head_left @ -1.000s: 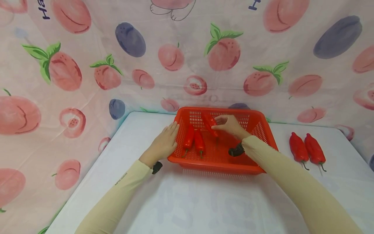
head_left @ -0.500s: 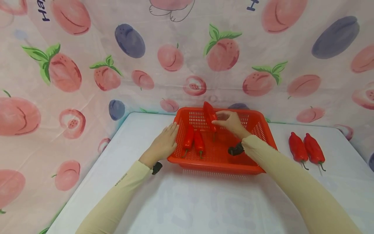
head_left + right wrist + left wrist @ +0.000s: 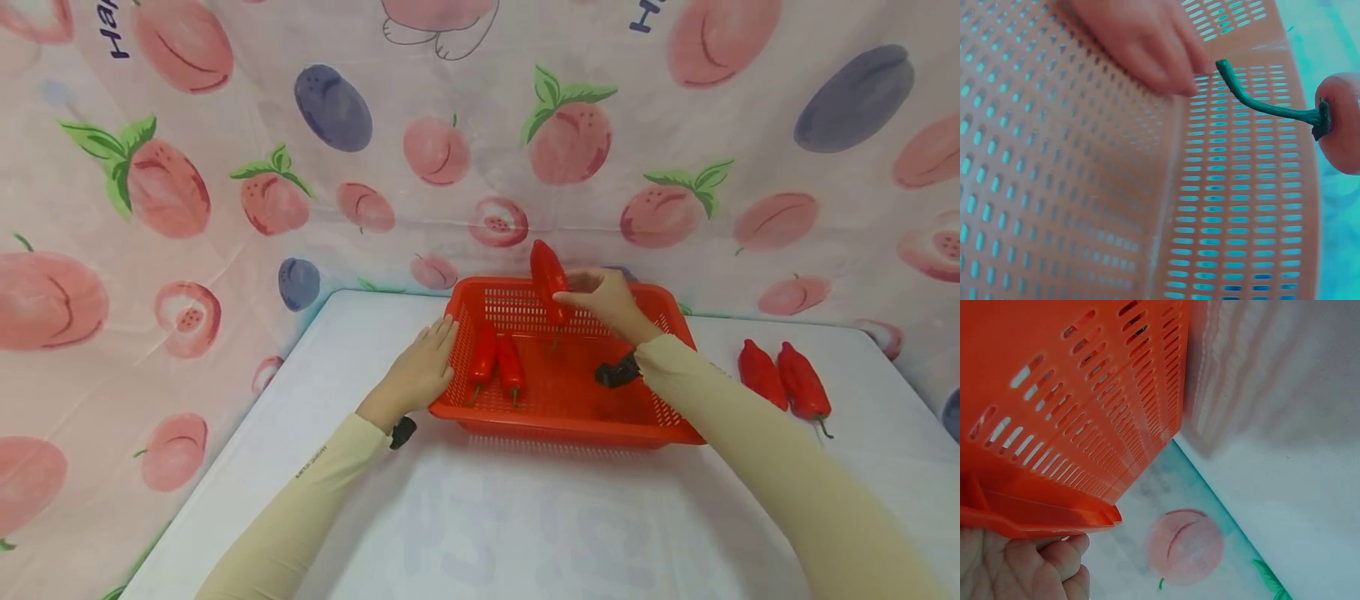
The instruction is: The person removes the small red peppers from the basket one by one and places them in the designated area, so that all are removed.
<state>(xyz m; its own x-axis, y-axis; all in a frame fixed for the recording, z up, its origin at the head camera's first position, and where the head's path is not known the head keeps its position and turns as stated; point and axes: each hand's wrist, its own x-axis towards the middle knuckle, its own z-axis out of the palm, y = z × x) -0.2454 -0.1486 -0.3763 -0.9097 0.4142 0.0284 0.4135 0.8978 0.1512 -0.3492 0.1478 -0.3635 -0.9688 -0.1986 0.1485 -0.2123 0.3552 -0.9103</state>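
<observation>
My right hand (image 3: 607,300) pinches a red pepper (image 3: 548,273) between thumb and fingers, over the far wall of the red plastic basket (image 3: 566,429). The pepper stands tilted, tip up, its green stem hanging down; in the right wrist view that stem (image 3: 1266,107) shows before the slotted wall. Two more red peppers, one (image 3: 483,354) beside the other (image 3: 512,367), lie at the left end of the basket floor, stems toward me. My left hand (image 3: 416,367) rests on the left rim with straight fingers. Up close, the left wrist view has its fingers (image 3: 1063,559) right at the rim (image 3: 1041,528).
On the white table right of the basket lie two red peppers, one (image 3: 761,373) partly behind my right sleeve, the other (image 3: 802,382) beside it. A fruit-printed cloth (image 3: 337,250) hangs behind and to the left. Black wrist cameras (image 3: 618,371) sit under both wrists.
My right hand has raised the pepper from inside the basket to above its far rim and shifted it slightly right. The left hand stays on the rim.
</observation>
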